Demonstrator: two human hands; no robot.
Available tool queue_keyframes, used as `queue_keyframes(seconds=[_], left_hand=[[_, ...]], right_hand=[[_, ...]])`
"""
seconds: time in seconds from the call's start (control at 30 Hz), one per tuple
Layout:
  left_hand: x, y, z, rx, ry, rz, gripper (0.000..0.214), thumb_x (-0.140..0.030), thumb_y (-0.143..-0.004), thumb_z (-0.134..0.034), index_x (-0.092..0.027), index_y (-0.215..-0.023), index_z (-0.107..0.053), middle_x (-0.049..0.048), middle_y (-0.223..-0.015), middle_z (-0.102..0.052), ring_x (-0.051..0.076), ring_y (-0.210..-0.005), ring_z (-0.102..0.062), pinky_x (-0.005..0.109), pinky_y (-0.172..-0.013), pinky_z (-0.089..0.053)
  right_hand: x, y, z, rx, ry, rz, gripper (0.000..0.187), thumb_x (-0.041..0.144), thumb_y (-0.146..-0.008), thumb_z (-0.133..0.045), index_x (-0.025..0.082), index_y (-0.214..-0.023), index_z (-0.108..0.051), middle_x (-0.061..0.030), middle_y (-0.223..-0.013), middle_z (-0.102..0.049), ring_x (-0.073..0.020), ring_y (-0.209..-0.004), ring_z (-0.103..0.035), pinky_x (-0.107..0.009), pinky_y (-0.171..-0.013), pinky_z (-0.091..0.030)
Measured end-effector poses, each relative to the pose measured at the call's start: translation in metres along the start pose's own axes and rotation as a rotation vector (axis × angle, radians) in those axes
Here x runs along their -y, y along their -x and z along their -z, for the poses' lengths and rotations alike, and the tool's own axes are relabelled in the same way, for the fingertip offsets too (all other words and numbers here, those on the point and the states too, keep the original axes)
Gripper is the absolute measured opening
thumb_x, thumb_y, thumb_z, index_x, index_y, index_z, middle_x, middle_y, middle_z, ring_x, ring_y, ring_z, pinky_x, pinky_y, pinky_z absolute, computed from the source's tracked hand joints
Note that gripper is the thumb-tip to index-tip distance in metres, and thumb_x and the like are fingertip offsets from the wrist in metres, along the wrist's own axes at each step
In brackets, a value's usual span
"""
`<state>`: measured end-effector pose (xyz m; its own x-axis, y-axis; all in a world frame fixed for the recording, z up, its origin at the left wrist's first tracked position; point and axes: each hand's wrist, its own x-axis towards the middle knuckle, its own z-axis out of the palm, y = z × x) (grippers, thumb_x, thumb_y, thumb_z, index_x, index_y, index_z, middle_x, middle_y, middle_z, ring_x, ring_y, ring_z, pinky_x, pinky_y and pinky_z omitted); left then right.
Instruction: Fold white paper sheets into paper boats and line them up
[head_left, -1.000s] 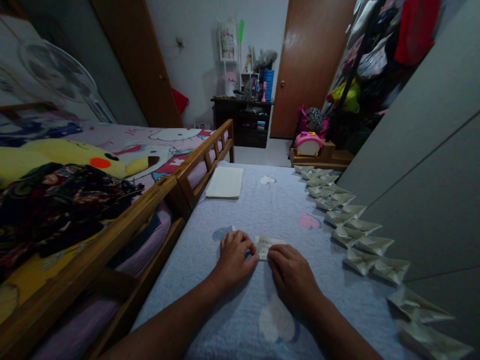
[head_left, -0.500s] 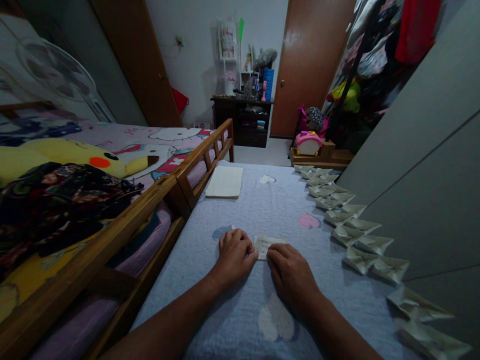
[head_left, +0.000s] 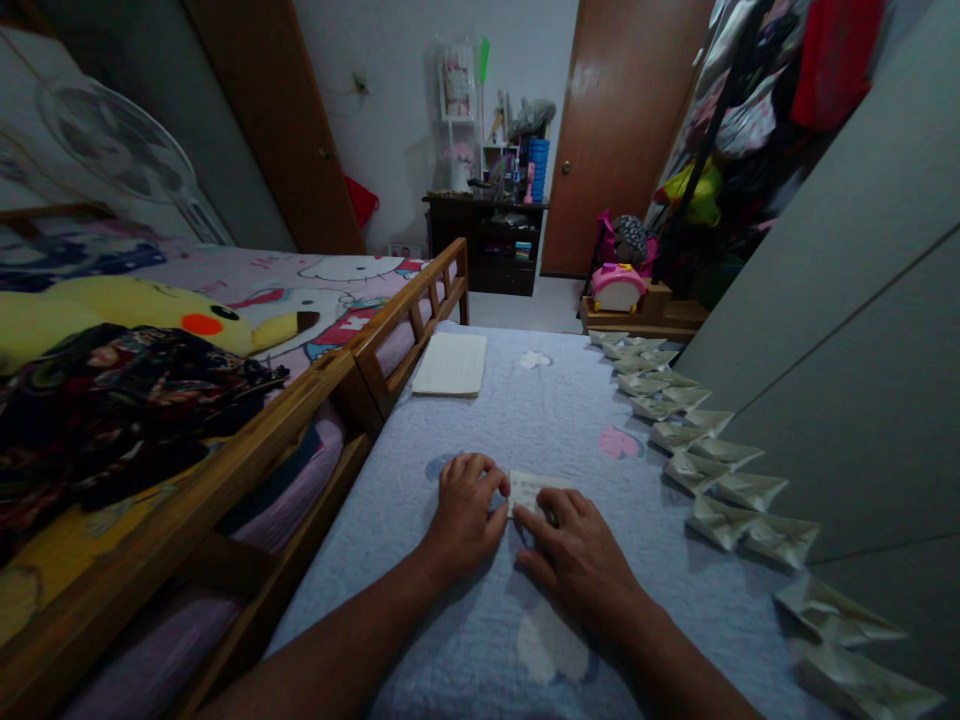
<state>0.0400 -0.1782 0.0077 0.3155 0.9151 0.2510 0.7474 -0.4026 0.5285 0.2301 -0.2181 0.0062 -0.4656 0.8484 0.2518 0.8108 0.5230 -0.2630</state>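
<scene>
Head view: both hands rest on the bed, on its pale lavender quilt, and between them lies a small folded paper. The paper lies flat, long axis running left to right across the view, and sits just beyond the knuckles of both hands, in the middle of the bed's width.

The left hand has its fingers curled, with the tips meeting the paper's left short edge. Whether they pinch that edge or only press against it cannot be told, since the hand hides the contact.

The right hand lies flatter, fingers loosely spread and angled toward the left. They cover the paper's near right part and hold it down on the quilt rather than gripping it. So the paper sticks out ahead of the right fingers and to the right of the left ones. Both hands touch it, and the right covers more of it.

Well apart, farther up the bed, lies a stack of sheets beside the wooden bed rail. Along the right edge, against the grey wall, runs a row of folded paper shapes.
</scene>
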Motion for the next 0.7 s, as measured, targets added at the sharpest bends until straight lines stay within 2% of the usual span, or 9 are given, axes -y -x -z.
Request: queue_keyframes(seconds=[0.1,0.17,0.37,0.7], left_hand=[[0.001,0.0003,0.0003,0.028,0.114,-0.126,0.016,-0.01,-0.083,-0.056,-0.02,-0.092,-0.063,0.0059,-0.103,-0.058,0.024,-0.104,-0.049,0.04,-0.095,-0.041],[0.0009,-0.0004,-0.0008,0.072,0.132,-0.145,0.017,-0.009,-0.085,-0.052,-0.02,-0.092,-0.063,0.006,-0.101,-0.058,0.023,-0.101,-0.05,0.038,-0.092,-0.042],[0.0009,-0.0046,-0.0025,0.189,0.075,-0.08,0.018,-0.009,-0.087,-0.05,-0.021,-0.092,-0.062,0.0053,-0.103,-0.059,0.023,-0.103,-0.05,0.038,-0.093,-0.042],[-0.0003,-0.0041,-0.0022,0.226,0.002,-0.066,0.013,-0.017,-0.093,-0.049,-0.022,-0.099,-0.06,0.0044,-0.108,-0.057,0.023,-0.105,-0.049,0.038,-0.094,-0.04]], right_hand=[[0.0015,0.0,0.0002,-0.012,0.007,0.013,0.046,0.043,-0.085,-0.07,0.033,-0.129,-0.062,-0.0085,-0.117,-0.061,-0.0263,-0.104,-0.053,-0.041,-0.091,-0.047],[0.0024,0.0,0.0004,-0.015,0.011,0.023,0.046,0.043,-0.084,-0.071,0.031,-0.128,-0.063,-0.0092,-0.117,-0.061,-0.0272,-0.104,-0.053,-0.042,-0.092,-0.048],[0.0039,0.0026,-0.0019,-0.011,0.046,0.028,0.053,0.045,-0.081,-0.074,0.03,-0.131,-0.061,-0.0116,-0.119,-0.06,-0.0304,-0.105,-0.053,-0.045,-0.091,-0.05],[0.0081,0.0048,0.0001,0.012,0.075,0.025,0.057,0.045,-0.08,-0.076,0.029,-0.133,-0.06,-0.0129,-0.122,-0.06,-0.0314,-0.108,-0.054,-0.046,-0.093,-0.051]])
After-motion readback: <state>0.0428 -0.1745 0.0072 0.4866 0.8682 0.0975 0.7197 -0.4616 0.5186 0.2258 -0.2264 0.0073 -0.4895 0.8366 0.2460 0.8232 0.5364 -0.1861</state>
